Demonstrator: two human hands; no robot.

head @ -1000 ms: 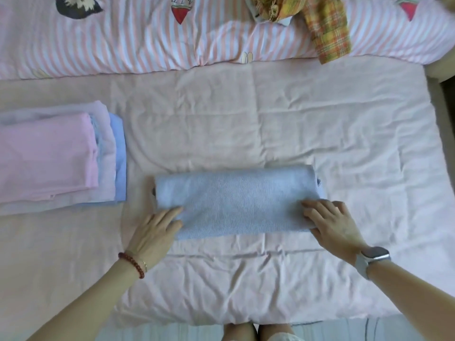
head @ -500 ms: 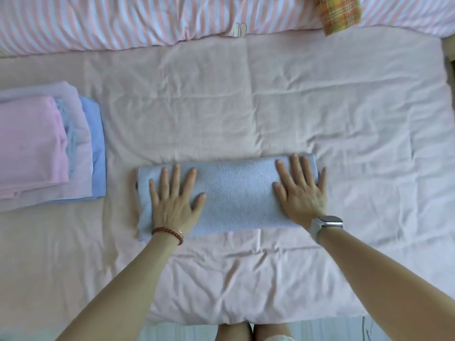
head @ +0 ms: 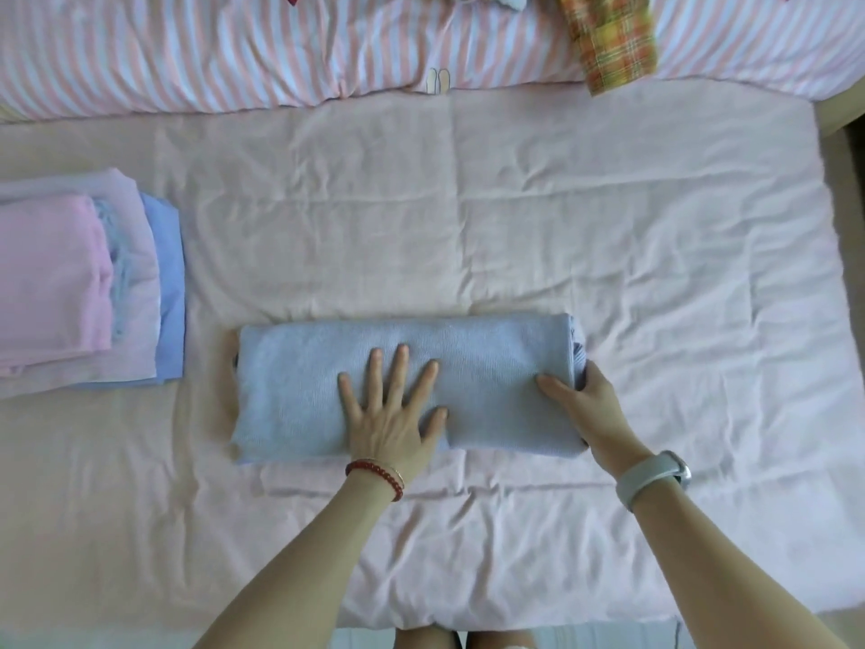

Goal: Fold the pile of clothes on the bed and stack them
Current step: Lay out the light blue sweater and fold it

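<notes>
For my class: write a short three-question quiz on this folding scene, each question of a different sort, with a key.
1. True or false: the left hand lies flat on the blue knit garment.
2. Which end of the garment does the right hand grip? A near end, B right end, C left end.
3. Fill in: the stack of folded clothes lies to the garment's ____.

Key: 1 true; 2 B; 3 left.
</notes>
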